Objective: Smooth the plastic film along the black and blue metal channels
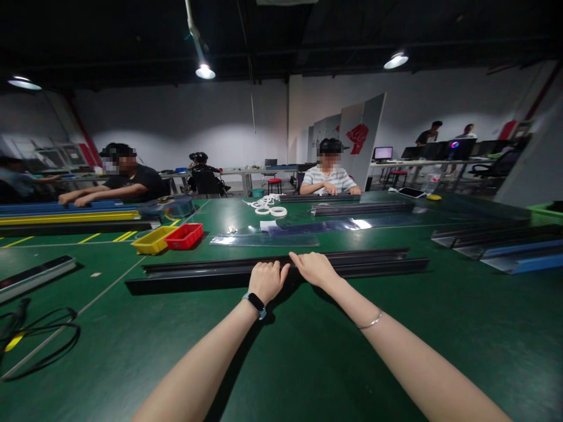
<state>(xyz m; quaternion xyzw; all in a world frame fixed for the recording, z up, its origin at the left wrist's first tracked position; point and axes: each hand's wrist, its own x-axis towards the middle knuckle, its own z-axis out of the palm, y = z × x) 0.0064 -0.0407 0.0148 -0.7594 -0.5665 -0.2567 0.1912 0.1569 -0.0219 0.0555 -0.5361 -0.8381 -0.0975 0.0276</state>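
A long black rail (189, 276) lies across the green table (308, 363) in front of me, with a second black rail (360, 255) close behind it. My left hand (265, 280), with a dark band on its wrist, is closed over the near rail's top edge near its middle. My right hand (314, 268), a thin bracelet on its forearm, rests beside it with fingers curled on the same rail. The two hands nearly touch.
A yellow bin (152, 240) and a red bin (185, 235) sit at the left, clear plastic sheets (268, 239) and white tape rolls (271, 210) behind the rails. More rails (497, 246) lie at right, a black cable (39, 340) at left. People sit across and at left.
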